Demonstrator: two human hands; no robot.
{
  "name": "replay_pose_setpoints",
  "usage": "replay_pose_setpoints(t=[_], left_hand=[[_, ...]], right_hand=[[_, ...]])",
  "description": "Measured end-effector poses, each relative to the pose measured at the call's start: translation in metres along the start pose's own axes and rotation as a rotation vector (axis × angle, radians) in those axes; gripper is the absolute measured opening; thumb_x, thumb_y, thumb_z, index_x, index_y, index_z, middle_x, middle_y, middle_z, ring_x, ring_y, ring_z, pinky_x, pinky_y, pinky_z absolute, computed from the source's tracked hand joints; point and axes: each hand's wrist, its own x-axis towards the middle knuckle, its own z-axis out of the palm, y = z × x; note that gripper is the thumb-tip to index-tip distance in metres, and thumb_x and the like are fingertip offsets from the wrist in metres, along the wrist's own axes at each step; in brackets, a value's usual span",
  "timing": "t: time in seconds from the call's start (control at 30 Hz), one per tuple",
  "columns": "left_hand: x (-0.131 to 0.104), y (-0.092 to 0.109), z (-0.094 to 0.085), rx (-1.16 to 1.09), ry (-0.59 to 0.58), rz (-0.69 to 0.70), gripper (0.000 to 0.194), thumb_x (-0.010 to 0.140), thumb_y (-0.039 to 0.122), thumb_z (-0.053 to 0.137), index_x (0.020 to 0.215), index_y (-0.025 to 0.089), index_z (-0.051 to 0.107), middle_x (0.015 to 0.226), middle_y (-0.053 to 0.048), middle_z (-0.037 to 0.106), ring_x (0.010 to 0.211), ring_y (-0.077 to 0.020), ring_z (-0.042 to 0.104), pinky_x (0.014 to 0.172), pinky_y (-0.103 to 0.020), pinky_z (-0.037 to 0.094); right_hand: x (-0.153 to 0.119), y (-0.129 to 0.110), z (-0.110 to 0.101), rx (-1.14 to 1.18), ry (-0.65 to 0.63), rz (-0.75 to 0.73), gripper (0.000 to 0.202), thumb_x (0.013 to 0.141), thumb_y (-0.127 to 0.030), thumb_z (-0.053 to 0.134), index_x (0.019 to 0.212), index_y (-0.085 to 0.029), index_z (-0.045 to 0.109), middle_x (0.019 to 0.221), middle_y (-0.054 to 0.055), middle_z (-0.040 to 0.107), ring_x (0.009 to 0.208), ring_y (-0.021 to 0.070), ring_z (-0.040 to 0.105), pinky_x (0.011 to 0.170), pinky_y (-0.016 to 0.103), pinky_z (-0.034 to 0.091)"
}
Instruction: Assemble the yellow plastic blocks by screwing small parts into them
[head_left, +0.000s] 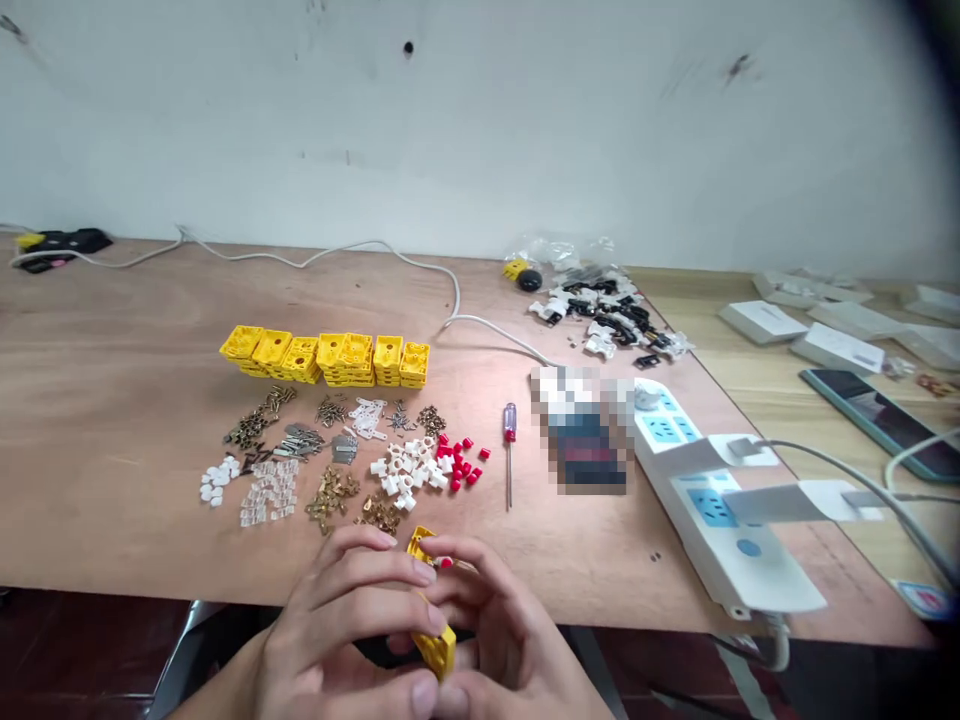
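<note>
"So, what are the fingers doing?"

"Left hand and right hand pinch yellow plastic between them at the table's near edge, by one red cap. One shell or two, I can't tell."

"Any advice?"

"Steady it with both thumbs; press evenly, so nothing tips out."

"Counts beyond?"

"Seven stacks of yellow shells, one screwdriver; loose red caps bunch too closely to count."

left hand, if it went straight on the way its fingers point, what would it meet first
Probably the right hand, just beyond the yellow piece it holds, though depth among the overlapping fingers is hard to judge.
</note>
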Motion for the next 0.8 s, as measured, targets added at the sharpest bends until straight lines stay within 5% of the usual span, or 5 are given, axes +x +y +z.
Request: replay_pose_setpoints(t=[0.13, 0.27, 0.4, 0.6, 0.8], left_hand=[[0.005, -0.002, 0.001, -0.304, 0.087, -0.049, 0.025, 0.108, 0.031, 0.048, 0.127, 0.025, 0.063, 0.098, -0.004, 0.076, 0.095, -0.018, 0.072, 0.092, -0.034, 0.06], [-0.003, -0.01, 0.01, -0.264, 0.165, -0.008, 0.041, 0.098, 0.013, 0.066, 0.136, 0.023, 0.054, 0.118, -0.007, 0.07, 0.11, -0.019, 0.065, 0.098, -0.036, 0.056], [-0.009, -0.019, 0.017, -0.135, 0.116, -0.008, 0.042, 0.096, 0.018, 0.072, 0.134, 0.018, 0.055, 0.111, -0.007, 0.075, 0.106, -0.0224, 0.061, 0.097, -0.042, 0.05], [-0.008, -0.017, 0.025, 0.045, -0.034, -0.101, 0.009, 0.102, 0.027, 0.063, 0.105, 0.018, 0.061, 0.126, -0.006, 0.074, 0.102, -0.0237, 0.058, 0.099, -0.044, 0.038], [-0.007, -0.016, 0.027, 0.054, -0.093, -0.111, 0.017, 0.106, 0.025, 0.056, 0.09, 0.019, 0.055, 0.127, -0.001, 0.074, 0.093, -0.0211, 0.056, 0.098, -0.043, 0.032]], right_hand=[[0.002, 0.003, -0.004, -0.093, 0.073, -0.022, 0.059, 0.07, -0.047, 0.092, 0.121, -0.031, 0.066, 0.108, 0.005, 0.077, 0.1, 0.02, 0.076, 0.083, 0.029, 0.064], [0.001, -0.006, -0.02, -0.652, 0.219, -0.312, 0.037, 0.081, -0.035, 0.085, 0.116, -0.031, 0.071, 0.109, 0.003, 0.077, 0.098, 0.0194, 0.076, 0.086, 0.03, 0.064], [0.003, -0.011, -0.036, -1.053, 0.31, -0.501, 0.031, 0.087, -0.032, 0.08, 0.116, -0.03, 0.071, 0.108, 0.004, 0.074, 0.1, 0.02, 0.073, 0.088, 0.032, 0.063], [0.013, -0.002, -0.039, -1.202, 0.234, -0.534, 0.032, 0.09, -0.031, 0.076, 0.12, -0.024, 0.07, 0.104, 0.006, 0.073, 0.092, 0.0189, 0.072, 0.081, 0.031, 0.063], [0.017, 0.003, -0.041, -1.274, 0.197, -0.567, 0.033, 0.089, -0.034, 0.077, 0.119, -0.022, 0.072, 0.098, 0.007, 0.073, 0.088, 0.0213, 0.07, 0.074, 0.035, 0.063]])
